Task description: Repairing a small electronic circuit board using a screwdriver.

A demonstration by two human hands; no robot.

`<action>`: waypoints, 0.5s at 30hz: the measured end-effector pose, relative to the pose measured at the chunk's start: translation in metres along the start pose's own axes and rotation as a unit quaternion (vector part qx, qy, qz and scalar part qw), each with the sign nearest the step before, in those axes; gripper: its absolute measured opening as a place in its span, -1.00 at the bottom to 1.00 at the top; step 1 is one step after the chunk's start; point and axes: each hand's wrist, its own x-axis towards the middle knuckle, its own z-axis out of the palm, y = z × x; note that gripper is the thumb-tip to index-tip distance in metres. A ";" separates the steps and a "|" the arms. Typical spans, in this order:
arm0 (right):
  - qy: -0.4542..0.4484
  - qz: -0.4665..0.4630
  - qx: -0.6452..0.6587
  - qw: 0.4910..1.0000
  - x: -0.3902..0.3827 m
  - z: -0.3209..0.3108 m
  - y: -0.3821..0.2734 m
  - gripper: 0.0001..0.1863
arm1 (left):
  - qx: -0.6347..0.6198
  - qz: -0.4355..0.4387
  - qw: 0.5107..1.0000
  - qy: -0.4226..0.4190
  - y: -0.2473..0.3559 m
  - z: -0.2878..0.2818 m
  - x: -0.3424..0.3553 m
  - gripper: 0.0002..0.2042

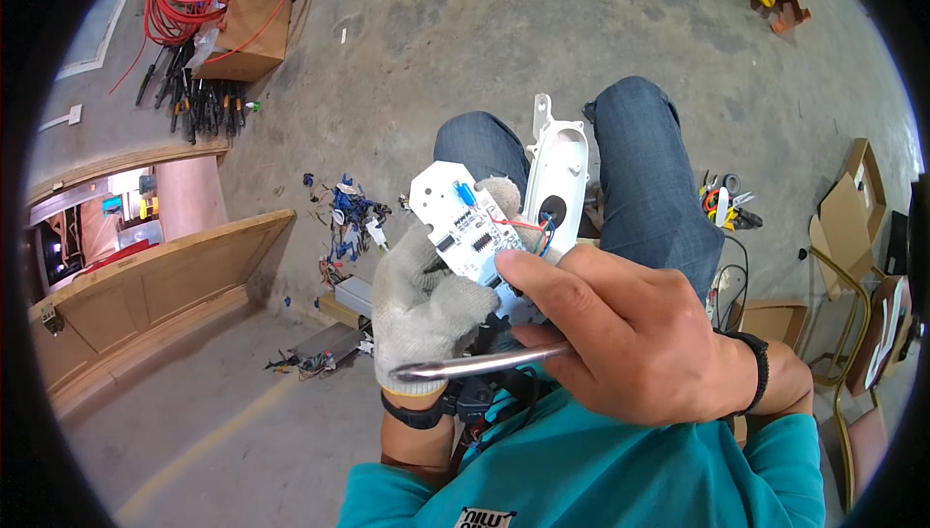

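Note:
My left hand [417, 305], in a grey knit glove, is closed around a white circuit board [475, 228] with dark chips and a blue component. In my bare right hand [639, 334] is a slim shiny metal tool [484, 365]; its rounded end points left, across the gloved wrist. The right index fingertip touches the lower right of the board. Just beyond, a white elongated plastic housing [562, 165] lies between my thighs. Thin red and blue wires [547, 231] run between board and housing. My right fingers hide the board's lower edge.
Blue parts with wires [354, 213] lie on the floor at left, near a wooden panel [174, 286]. A cardboard box [254, 24] and red cable coil [179, 5] stand far left. Right of my knee are hand tools [727, 201]; a metal-framed chair [852, 373] stands farther right.

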 end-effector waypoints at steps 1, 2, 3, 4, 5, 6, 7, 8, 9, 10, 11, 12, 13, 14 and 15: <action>-0.002 -0.009 0.003 1.000 0.000 0.000 -0.002 -0.50 | -0.007 0.003 1.000 0.010 0.000 0.000 0.000 -0.44; 0.000 0.028 0.024 0.999 0.000 0.000 -0.004 -0.42 | 0.085 0.022 0.996 -0.008 0.000 0.000 0.000 -0.41; -0.002 0.057 0.047 0.997 0.001 -0.002 -0.005 -0.32 | 0.176 0.042 0.983 -0.026 0.000 -0.001 0.001 -0.39; 0.004 0.064 0.045 0.997 0.002 -0.004 -0.005 -0.32 | 0.176 0.042 0.983 -0.027 0.002 -0.003 0.002 -0.39; 0.010 0.072 0.082 0.994 0.004 -0.007 -0.003 -0.39 | 0.137 0.023 0.990 -0.038 0.004 -0.005 0.002 -0.37; 0.016 0.081 0.123 0.989 0.006 -0.010 -0.002 -0.47 | 0.084 0.006 0.995 -0.054 0.006 -0.006 0.002 -0.34; 0.014 0.081 0.122 0.989 0.008 -0.013 0.001 -0.47 | 0.053 -0.041 0.997 -0.026 0.006 -0.006 0.002 -0.33; 0.035 0.104 0.149 0.983 0.012 -0.017 0.006 -0.55 | 0.050 -0.041 0.998 -0.024 0.007 -0.005 0.002 -0.31; 0.065 0.144 0.184 0.970 0.014 -0.019 0.009 -0.61 | 0.079 -0.024 0.996 -0.037 0.007 -0.004 0.001 -0.31; 0.056 0.217 0.231 0.947 0.018 -0.020 0.012 -0.68 | 0.091 -0.002 0.995 -0.051 0.008 -0.001 0.000 -0.31; 0.039 0.259 0.238 0.935 0.022 -0.021 0.015 -0.74 | 0.087 0.002 0.995 -0.042 0.007 0.002 -0.002 -0.31; 0.031 0.279 0.234 0.931 0.026 -0.022 0.019 -0.72 | 0.103 -0.002 0.994 -0.040 0.007 0.005 -0.004 -0.30; 0.030 0.291 0.237 0.927 0.029 -0.024 0.020 -0.72 | 0.098 0.007 0.995 -0.035 0.006 0.007 -0.005 -0.32; -0.018 0.317 0.277 0.907 0.032 -0.025 0.022 -0.71 | 0.095 0.009 0.995 -0.031 0.007 0.009 -0.006 -0.33; -0.071 0.350 0.316 0.879 0.034 -0.027 0.023 -0.70 | 0.092 0.011 0.995 -0.028 0.007 0.010 -0.006 -0.34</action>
